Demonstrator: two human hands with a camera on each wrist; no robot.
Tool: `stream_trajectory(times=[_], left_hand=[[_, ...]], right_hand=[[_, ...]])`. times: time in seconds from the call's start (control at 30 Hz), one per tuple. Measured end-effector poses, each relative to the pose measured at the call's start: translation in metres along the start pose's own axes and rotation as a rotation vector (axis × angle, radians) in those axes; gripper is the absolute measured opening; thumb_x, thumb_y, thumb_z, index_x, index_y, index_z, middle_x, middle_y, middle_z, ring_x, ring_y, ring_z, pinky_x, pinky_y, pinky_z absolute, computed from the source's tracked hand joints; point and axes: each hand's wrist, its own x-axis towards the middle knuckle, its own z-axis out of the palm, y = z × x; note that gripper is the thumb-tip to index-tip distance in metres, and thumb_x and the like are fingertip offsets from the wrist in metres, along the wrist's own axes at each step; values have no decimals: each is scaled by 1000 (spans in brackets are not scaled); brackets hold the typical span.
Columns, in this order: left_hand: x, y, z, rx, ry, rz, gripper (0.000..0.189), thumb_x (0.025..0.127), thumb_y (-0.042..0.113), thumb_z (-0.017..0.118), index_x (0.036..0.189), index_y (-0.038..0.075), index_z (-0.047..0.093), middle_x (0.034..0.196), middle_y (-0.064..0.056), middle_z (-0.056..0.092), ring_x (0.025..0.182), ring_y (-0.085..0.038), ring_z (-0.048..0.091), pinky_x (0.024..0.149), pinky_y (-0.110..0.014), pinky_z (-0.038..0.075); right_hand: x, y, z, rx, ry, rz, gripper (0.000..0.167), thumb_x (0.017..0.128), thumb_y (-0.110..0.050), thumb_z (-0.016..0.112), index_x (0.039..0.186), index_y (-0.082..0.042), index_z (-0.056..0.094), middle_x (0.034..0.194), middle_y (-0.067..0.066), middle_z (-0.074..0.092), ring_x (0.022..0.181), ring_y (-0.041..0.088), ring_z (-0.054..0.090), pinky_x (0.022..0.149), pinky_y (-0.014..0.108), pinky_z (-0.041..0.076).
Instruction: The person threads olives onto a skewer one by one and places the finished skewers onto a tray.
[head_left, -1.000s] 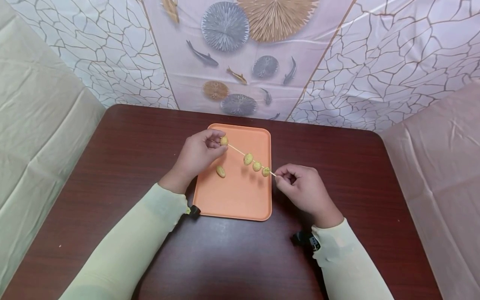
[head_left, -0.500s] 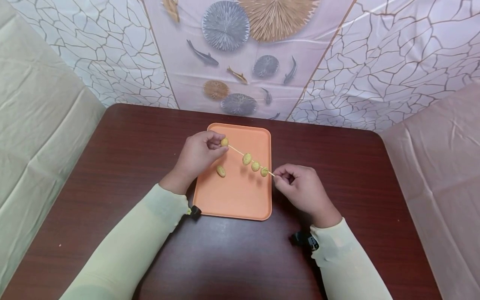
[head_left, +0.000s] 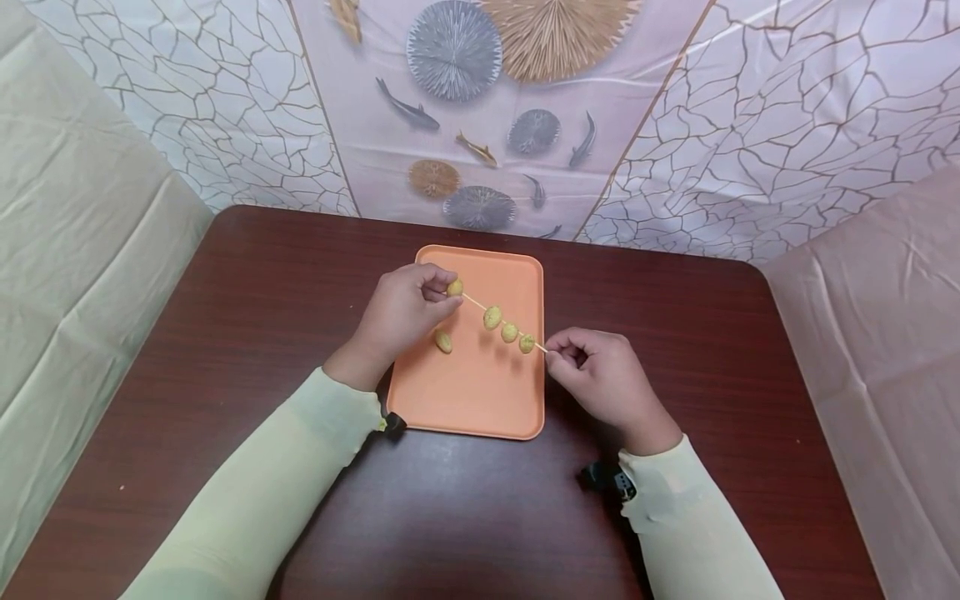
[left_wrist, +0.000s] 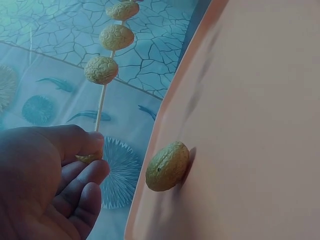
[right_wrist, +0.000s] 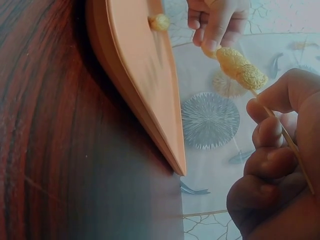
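Note:
A thin wooden skewer [head_left: 476,301] slants above the orange tray [head_left: 465,412], carrying three yellow, wrinkled, egg-shaped food balls [head_left: 492,317] near its right end. My right hand [head_left: 603,375] pinches the skewer just beyond them; in the right wrist view its tail runs back along the palm. At the other end my left hand [head_left: 405,312] pinches another such ball [head_left: 454,287] between thumb and fingers, with the skewer meeting it. That ball is mostly hidden by the fingers in the left wrist view. A loose ball [left_wrist: 168,166] lies on the tray below the left hand.
The tray rests on a dark red-brown wooden table [head_left: 300,267]. Patterned cloth [head_left: 480,100] hangs behind the table, and plain pale cloth [head_left: 67,250] covers the left side. Black straps with small devices [head_left: 611,481] sit at the wrists.
My left hand has shifted slightly right with its ball, and my right hand slightly left with the skewer. The gap between that ball and the other three has narrowed.

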Motion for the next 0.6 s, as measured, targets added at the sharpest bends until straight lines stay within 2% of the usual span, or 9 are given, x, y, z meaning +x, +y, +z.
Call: stream_trajectory(times=[0.2,0.6], left_hand=[[-1,2,0,-7,-1,2,23,95,15,91,116,9,84,111,-6,80,98,-19,80,89,-35,68],[-2,11,0,-9,-9,-6,24,95,16,92,118,11,83,107,-3,81,96,-18,79,88,-35,67]], right_hand=[[-1,0,-1,7,0,-2,3,100,-14,80,98,-14,82,75,-5,61,67,14,55,62,25,46],[1,0,-1,27,-9,5,6,101,-13,81,97,-18,81,75,-5,61,65,14,55,61,25,45]])
